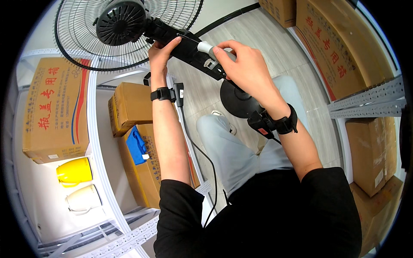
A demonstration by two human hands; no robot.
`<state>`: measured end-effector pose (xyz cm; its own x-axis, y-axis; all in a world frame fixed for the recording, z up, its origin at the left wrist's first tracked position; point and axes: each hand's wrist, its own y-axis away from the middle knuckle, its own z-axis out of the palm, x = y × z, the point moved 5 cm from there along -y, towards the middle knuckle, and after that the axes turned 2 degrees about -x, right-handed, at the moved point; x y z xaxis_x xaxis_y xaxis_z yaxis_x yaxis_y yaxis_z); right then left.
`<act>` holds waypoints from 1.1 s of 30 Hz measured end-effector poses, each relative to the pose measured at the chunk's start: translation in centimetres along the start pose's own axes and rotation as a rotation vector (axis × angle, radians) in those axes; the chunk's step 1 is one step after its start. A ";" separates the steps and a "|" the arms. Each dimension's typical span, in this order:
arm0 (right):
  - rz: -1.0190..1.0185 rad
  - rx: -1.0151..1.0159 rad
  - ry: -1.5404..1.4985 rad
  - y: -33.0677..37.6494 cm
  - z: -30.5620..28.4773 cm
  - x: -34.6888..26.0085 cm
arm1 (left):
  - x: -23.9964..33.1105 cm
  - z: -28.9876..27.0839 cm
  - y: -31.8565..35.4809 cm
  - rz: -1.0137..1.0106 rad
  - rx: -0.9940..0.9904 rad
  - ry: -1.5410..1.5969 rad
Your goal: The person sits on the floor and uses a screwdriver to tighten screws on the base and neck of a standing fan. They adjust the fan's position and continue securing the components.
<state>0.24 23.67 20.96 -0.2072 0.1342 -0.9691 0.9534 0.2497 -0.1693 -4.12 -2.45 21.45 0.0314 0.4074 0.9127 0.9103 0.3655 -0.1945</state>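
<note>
A black standing fan (122, 23) with a round wire cage fills the upper left, its back side facing me. Its long black control housing (193, 53) slants down to the right, toward a round black base (236, 103) on the floor. My left hand (160, 56) grips the upper end of the housing, thumb laid on top. In my right hand (247, 64) is a screwdriver (205, 47) with a white and grey handle. Its thin shaft points up and left to the housing by my left thumb; I cannot tell whether the tip sits in a screw.
White metal shelving (97, 129) stands on the left, bearing cardboard boxes (58, 107), a yellow mug (75, 171), a white mug (84, 199) and a blue cloth (137, 146). More boxes (340, 47) fill the right-hand shelves. A black cable (208, 159) hangs beside my left arm.
</note>
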 end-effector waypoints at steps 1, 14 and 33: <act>-0.009 0.002 0.006 0.0 0.0 -0.1 | 0.0 -0.1 -0.1 -0.018 0.005 -0.003; -0.038 0.019 0.085 -0.7 0.1 -0.5 | -0.1 0.0 -0.2 -0.068 0.005 -0.031; 0.028 -0.104 -0.068 -0.2 1.5 0.2 | -1.1 -0.2 -0.2 -0.069 0.008 0.038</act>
<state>0.28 22.24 20.51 -0.1621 0.0780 -0.9837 0.9298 0.3458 -0.1258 -4.29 -3.11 20.54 -0.0155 0.3487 0.9371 0.9076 0.3982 -0.1331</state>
